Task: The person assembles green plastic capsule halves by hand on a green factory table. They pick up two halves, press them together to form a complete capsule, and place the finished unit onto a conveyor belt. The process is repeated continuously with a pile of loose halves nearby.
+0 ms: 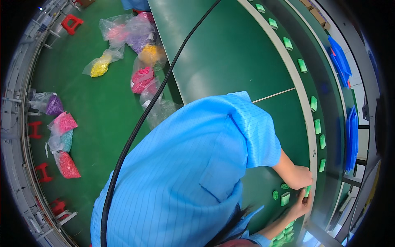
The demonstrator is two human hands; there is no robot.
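Observation:
My left hand [301, 177] and my right hand [302, 206] meet at the pale edge strip of the green work surface [226, 61]. Between their fingertips is a small bright-green oblong piece [307, 191]; both hands are closed on it, and the fingers partly cover it. Close to my left wrist lie a green ring-like piece [275, 194], another rounded green piece [284, 186] and a paler green block-shaped piece [285, 199]. A pile of green pieces [284, 236] sits beside my right forearm, which partly hides it. My blue-sleeved upper body fills the lower middle.
Beyond the pale strip, several green pieces [314, 103] stand in a row along a dark belt [328, 123]. Blue bins [352, 140] line its far side. Bags of coloured pieces [142, 78] and red stools [72, 24] are on the green floor. A black cable [144, 115] crosses the view.

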